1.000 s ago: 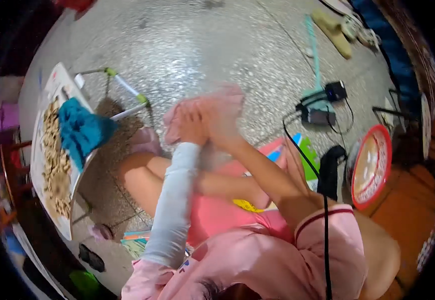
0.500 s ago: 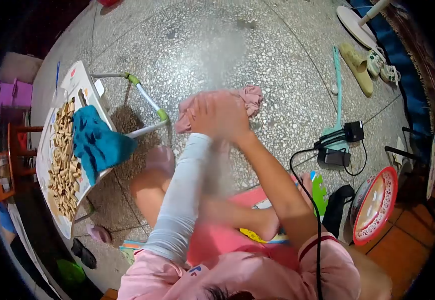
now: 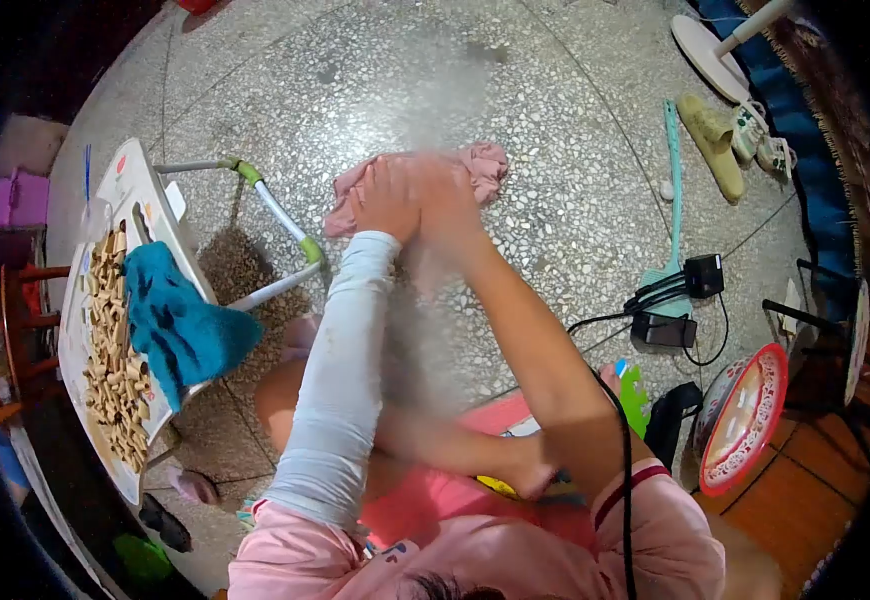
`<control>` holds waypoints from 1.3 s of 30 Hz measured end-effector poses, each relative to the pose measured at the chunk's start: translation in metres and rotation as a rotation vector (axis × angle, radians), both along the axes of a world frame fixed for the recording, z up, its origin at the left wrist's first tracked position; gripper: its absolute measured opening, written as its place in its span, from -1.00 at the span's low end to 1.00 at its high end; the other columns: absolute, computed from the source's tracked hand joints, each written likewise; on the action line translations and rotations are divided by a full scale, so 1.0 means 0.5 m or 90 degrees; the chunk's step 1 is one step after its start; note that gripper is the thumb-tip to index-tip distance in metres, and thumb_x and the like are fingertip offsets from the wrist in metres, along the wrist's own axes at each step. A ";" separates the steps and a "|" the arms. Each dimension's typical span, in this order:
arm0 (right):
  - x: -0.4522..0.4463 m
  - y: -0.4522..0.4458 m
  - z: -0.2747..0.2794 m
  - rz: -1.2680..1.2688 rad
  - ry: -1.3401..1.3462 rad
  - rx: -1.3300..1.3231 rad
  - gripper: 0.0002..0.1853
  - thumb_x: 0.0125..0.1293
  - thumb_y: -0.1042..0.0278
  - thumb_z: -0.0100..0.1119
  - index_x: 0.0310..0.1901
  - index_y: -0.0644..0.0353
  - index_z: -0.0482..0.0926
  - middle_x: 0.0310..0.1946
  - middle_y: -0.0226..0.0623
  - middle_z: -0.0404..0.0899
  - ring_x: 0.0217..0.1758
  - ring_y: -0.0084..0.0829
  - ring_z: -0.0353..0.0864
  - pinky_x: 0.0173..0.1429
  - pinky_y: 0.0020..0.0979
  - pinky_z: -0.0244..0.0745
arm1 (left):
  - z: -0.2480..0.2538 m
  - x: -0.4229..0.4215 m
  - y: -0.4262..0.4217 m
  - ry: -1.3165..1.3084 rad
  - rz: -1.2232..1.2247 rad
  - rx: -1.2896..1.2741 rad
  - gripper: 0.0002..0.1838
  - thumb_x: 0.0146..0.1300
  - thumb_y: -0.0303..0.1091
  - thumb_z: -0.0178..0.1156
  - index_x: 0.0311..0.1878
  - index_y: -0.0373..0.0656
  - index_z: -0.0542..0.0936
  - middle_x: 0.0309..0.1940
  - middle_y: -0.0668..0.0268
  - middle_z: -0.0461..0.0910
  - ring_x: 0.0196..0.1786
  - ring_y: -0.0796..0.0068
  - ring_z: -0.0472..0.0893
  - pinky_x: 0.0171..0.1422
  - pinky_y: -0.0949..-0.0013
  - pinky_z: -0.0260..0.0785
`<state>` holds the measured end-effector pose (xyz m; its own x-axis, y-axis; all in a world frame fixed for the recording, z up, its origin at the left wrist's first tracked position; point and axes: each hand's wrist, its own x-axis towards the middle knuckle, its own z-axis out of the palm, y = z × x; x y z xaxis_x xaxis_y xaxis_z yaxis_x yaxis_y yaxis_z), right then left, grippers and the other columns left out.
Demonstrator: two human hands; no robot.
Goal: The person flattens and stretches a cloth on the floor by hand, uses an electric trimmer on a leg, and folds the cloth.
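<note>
"Both hands and the pink cloth (image 3: 485, 172) have slid slightly farther from the body since half a second ago."

"How are the fingers?"

"On the left hand (image 3: 387, 203), below a pale sleeve (image 3: 335, 370), they lie straight and slightly spread on top of the cloth. The right hand (image 3: 445, 195) is on it too, just beside the left; blur hides those fingers, so I cannot tell how far open they are."

"Where exactly is the cloth?"

"Under the hands on the speckled floor (image 3: 575, 180), in front of the seated person, bunched at its right end."

"Containers?"

"At right, a red-rimmed basin (image 3: 770, 410) stands tilted; its inside looks pale, contents unclear. At left, a white table (image 3: 123, 190) carries many short tan pieces (image 3: 115, 360), with a teal towel (image 3: 190, 325) draped over its edge."

"And room to move?"

"Floor stretches beyond the cloth. A table leg (image 3: 280, 215) stands near its left end; black adapters (image 3: 663, 330) and a turquoise long-handled tool (image 3: 673, 180) lie well apart, rightward."
</note>
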<state>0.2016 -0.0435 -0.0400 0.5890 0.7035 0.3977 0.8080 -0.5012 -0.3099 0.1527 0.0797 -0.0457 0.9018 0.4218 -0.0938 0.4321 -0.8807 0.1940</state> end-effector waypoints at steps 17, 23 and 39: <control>-0.119 -0.060 0.033 -0.016 0.007 -0.067 -0.57 0.22 0.27 0.01 0.13 0.19 0.43 0.07 -0.10 0.45 0.18 -0.13 0.39 0.27 -0.05 0.19 | 0.011 -0.130 -0.075 0.093 -0.015 -0.033 -0.30 0.33 0.09 -0.19 0.50 0.15 0.00 0.53 0.17 -0.12 0.56 0.08 -0.10 0.47 -0.30 -0.32; -0.203 -0.114 -0.011 -0.006 0.116 -0.069 -0.48 0.22 0.39 -0.01 0.25 0.27 0.32 0.26 0.05 0.30 0.38 -0.01 0.19 0.48 -0.04 -0.04 | 0.028 -0.212 -0.133 0.154 -0.032 -0.023 -0.26 0.33 0.09 -0.19 0.52 0.07 -0.06 0.54 0.15 -0.21 0.56 0.04 -0.17 0.48 -0.30 -0.38; -0.385 -0.244 0.068 -0.018 0.041 -0.276 -0.40 0.27 0.25 -0.05 0.36 0.19 0.24 0.34 -0.17 0.26 0.46 -0.13 0.12 0.38 0.13 -0.02 | 0.058 -0.371 -0.262 0.163 -0.062 -0.059 -0.27 0.30 -0.21 -0.12 0.50 -0.15 -0.07 0.51 -0.06 -0.20 0.54 -0.10 -0.15 0.53 -0.12 -0.31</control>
<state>0.0090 -0.1657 -0.0059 0.6239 0.7809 0.0309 0.7782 -0.6173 -0.1155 -0.0327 -0.0511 -0.0165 0.8794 0.3137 -0.3582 0.3919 -0.9040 0.1706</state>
